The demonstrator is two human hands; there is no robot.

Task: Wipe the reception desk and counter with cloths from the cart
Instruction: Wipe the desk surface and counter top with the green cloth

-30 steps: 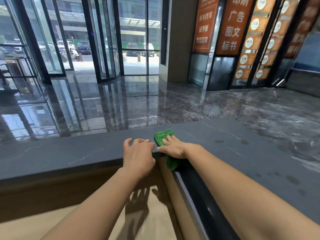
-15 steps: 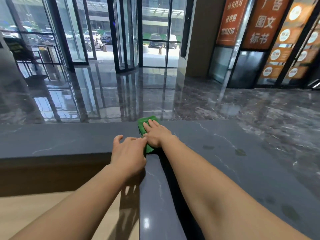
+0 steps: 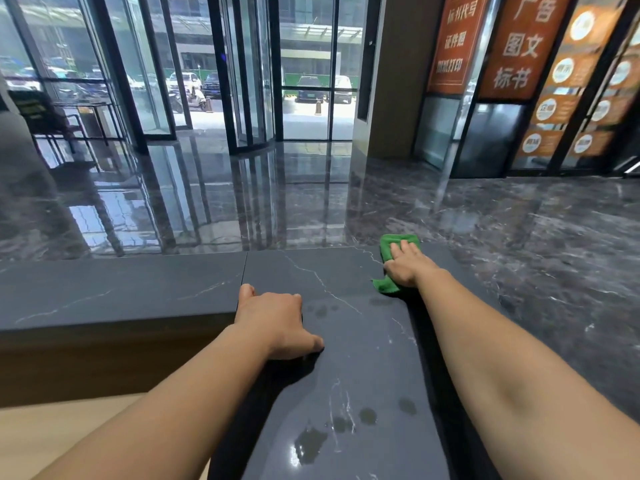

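Observation:
A dark grey marble counter forms a corner in front of me, one arm running left and one coming toward me. My right hand lies flat on a green cloth at the counter's far outer corner, pressing it to the stone. My left hand rests palm down near the counter's inner edge, fingers curled over it, holding nothing. Damp smudges and fingerprints mark the near part of the top.
Below the counter at left lies a lower light wooden desk surface behind a brown panel. Beyond the counter spreads a glossy dark marble floor, with glass revolving doors and orange signboards at the back right.
My right hand has slid the green cloth from the inner corner outward to the counter's far outer corner. My left hand stays on the inner edge. My view has shifted along the counter.

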